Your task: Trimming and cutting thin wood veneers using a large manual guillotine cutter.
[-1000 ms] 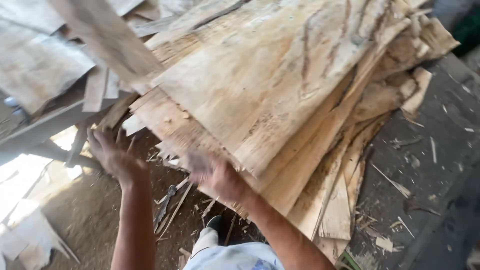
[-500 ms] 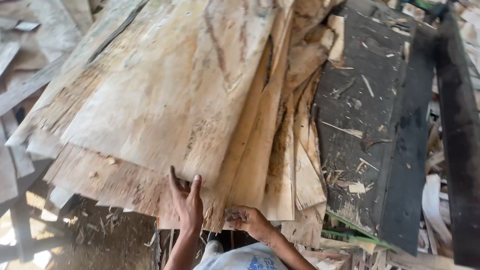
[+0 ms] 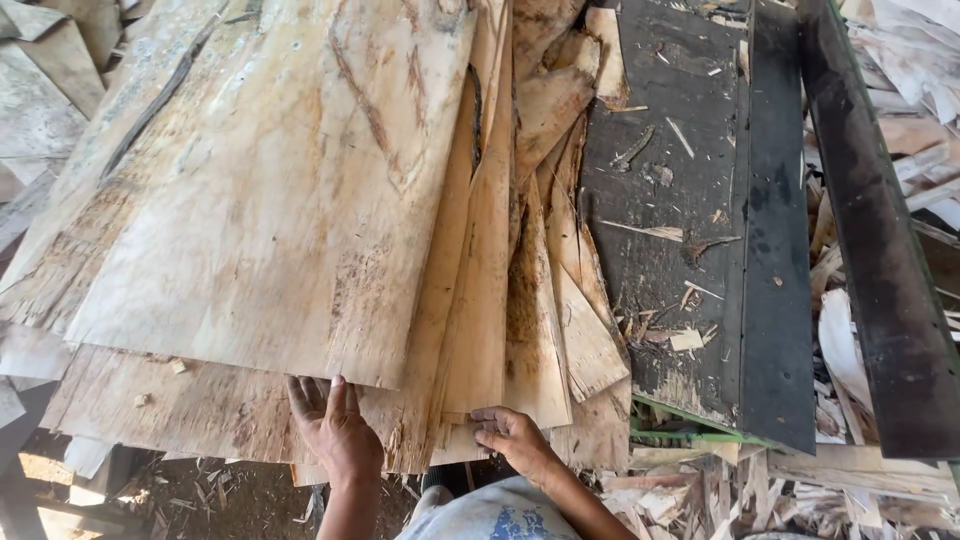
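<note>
A thick pile of thin, pale wood veneer sheets (image 3: 280, 200) fills the left and middle of the head view, fanned out with ragged near edges. My left hand (image 3: 335, 430) lies flat on the near edge of a lower sheet, fingers slipped under the top sheet. My right hand (image 3: 512, 437) pinches the near edge of the narrower sheets (image 3: 520, 350) on the pile's right side. Both forearms reach up from the bottom of the view.
A dark, dirty table surface (image 3: 700, 200) with wood chips lies right of the pile, bounded by a black beam (image 3: 870, 250). Scrap veneer strips (image 3: 850, 480) litter the floor at lower right. More loose sheets (image 3: 40, 90) lie at far left.
The view has swung right and closer over the pile. Both hands have moved from hanging below the sheets onto the pile's near edge, the right one now pinching it.
</note>
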